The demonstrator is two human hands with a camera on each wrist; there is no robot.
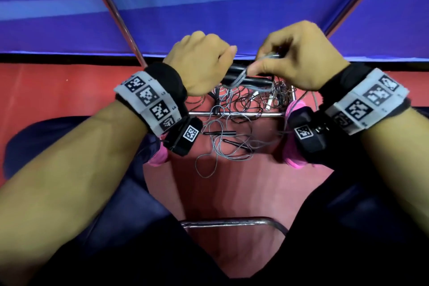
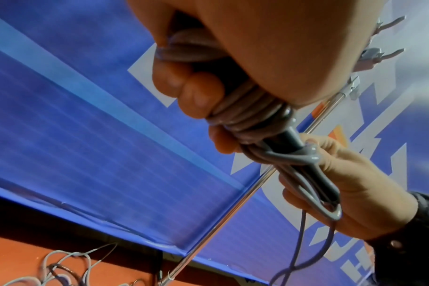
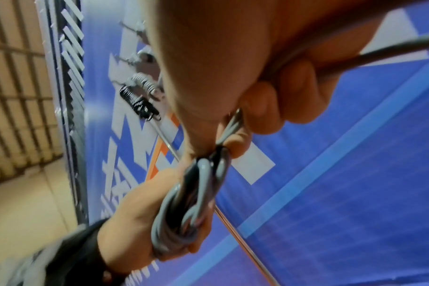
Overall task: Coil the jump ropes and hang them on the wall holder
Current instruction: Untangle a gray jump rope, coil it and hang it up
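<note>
A marker-printed wristband is worn on the left forearm. Ahead of it, the left hand is seen closed in a fist, knuckles up. In it a jump rope is held tightly: its two black handles are laid side by side, with grey cord wound round them in several turns. In the left wrist view the wound cord is shown pressed between curled fingers and palm, with the handle ends sticking out to the right.

Below and between the hands, a loose pile of ropes is spread on the red floor, partly across a low metal bar. A thin metal rod is set slanting against a blue banner behind.

To the right, the free end of the same cord is pinched by the right hand, thumb against curled fingers, just beside the handle ends. In the right wrist view a loop of cord is seen drawn over the bundle, and one strand is run out past the fingers.

High on the banner, wall hooks are fixed; coiled ropes are hung on two of them. The held rope is well apart from these.
</note>
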